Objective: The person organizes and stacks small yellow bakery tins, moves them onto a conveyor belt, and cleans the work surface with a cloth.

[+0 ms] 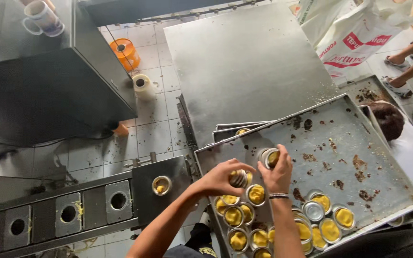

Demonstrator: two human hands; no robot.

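Right, the fingers of the left hand [225,177] are curling around a small round tin [239,178] with yellow dough showing inside, gripping it by the rim just above the tray. The right hand [278,171] is pinching a second tin [268,157] between thumb and fingertips, tilting it so the yellow filling is facing sideways. Both tins are hovering over the near end of a big, crumb-stained metal tray [340,138], just beyond a cluster of filled tins [244,215] sitting in rows. More filled tins [331,224] are lining the tray's lower right edge. To my eye the person is setting tins down into rows, so the next move is calling for a steady lowering into the open spot beside the others. Off to the left, a dark metal machine [72,210] with round holes is holding one more tin [161,185].
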